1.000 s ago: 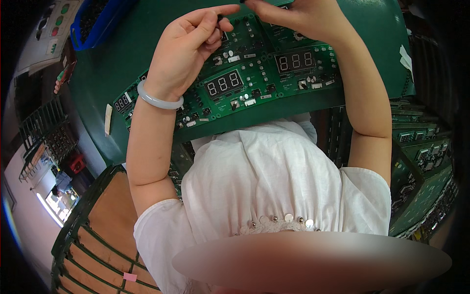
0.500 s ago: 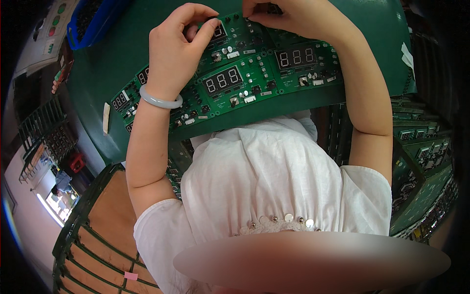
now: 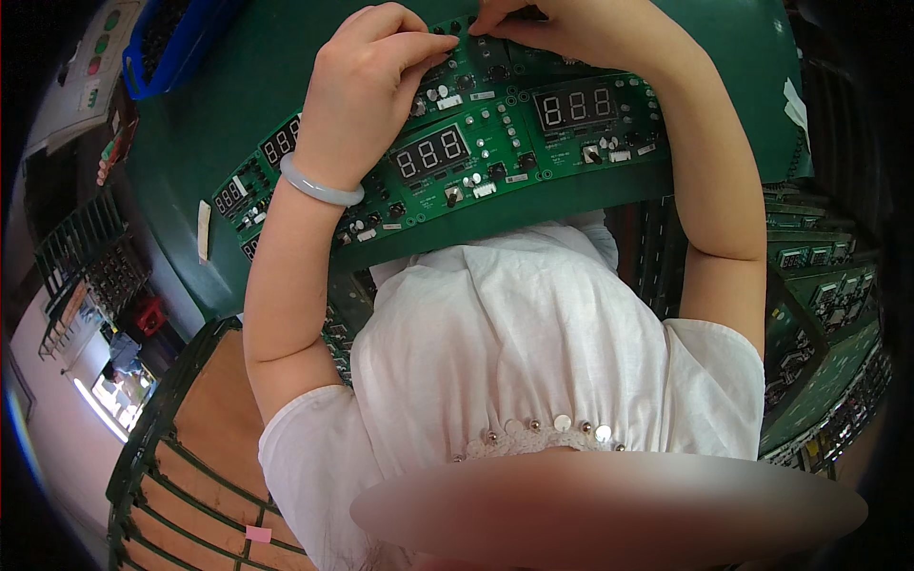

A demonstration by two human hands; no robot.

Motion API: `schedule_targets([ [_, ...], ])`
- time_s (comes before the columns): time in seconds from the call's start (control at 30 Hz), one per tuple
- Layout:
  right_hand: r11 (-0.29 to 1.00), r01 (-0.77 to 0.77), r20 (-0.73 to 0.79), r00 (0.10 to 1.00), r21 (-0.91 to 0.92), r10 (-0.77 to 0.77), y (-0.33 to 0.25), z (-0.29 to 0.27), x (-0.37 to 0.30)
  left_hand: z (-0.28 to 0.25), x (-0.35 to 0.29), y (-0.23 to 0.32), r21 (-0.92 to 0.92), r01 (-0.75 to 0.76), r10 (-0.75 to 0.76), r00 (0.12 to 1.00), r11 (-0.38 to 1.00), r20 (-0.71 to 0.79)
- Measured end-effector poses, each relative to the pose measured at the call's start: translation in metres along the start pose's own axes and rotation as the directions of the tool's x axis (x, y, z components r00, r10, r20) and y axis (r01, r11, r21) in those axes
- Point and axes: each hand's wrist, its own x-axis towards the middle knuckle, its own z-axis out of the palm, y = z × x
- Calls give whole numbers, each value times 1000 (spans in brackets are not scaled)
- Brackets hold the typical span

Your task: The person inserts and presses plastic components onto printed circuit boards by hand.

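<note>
Honestly, take the middle digit display [image 3: 430, 154] as landmark: the circuit board [image 3: 465, 74] being worked lies just beyond it. Left hand [image 3: 357, 90], up-left of it: thumb and index look together. Right hand [image 3: 571, 30], up-right: can't tell if it's pinching anything. I'd go light, board steady.

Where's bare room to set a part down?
The green table is bare between the blue bin and the left hand, and between the right forearm and the white scrap; a narrow strip separates the circuit boards from the shirt. Crowded: the boards beneath that hand and the right hand.
</note>
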Motion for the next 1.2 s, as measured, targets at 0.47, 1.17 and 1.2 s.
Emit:
schedule_targets([
  [0.47, 999, 31, -45, 998, -25, -32, 3, 3, -2, -3, 0, 5, 95, -107, 90, 981, 990, 171],
  [1.17, 918, 131, -239, 970, 374, -41, -8, 6, 0, 14, -17, -18, -788, 293, -360, 928, 541, 99],
  [1.2, 909, 114, -231, 973, 402, -20, -9, 4, 0, 12, -16, -18, -794, 310, -391, 915, 523, 100],
])
